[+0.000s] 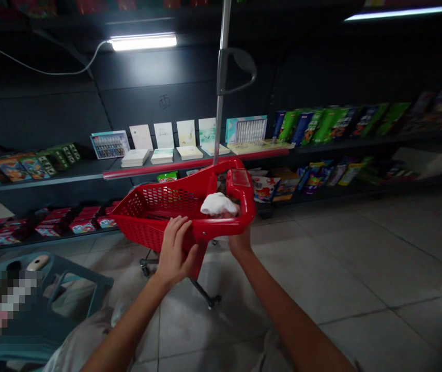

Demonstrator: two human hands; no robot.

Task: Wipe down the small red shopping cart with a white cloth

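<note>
- Head view, and there it was: your left hand [174,252] spread wide, fingers laid across the near rim of the red plastic shopping basket [154,219], a broad, steady contact.
- Your right hand [241,243] came up at the basket's right rim, fingers largely hidden behind it; whether it pinched anything, I couldn't tell.
- The white bundle [219,204], cloth by the look of it, sat inside the basket, just beside that hand.
- Beyond, a metal pole [221,67] rose behind the basket, dark shelving [50,173] carried boxed sets and cards, and the tiled floor [360,289] ran beneath.
</note>
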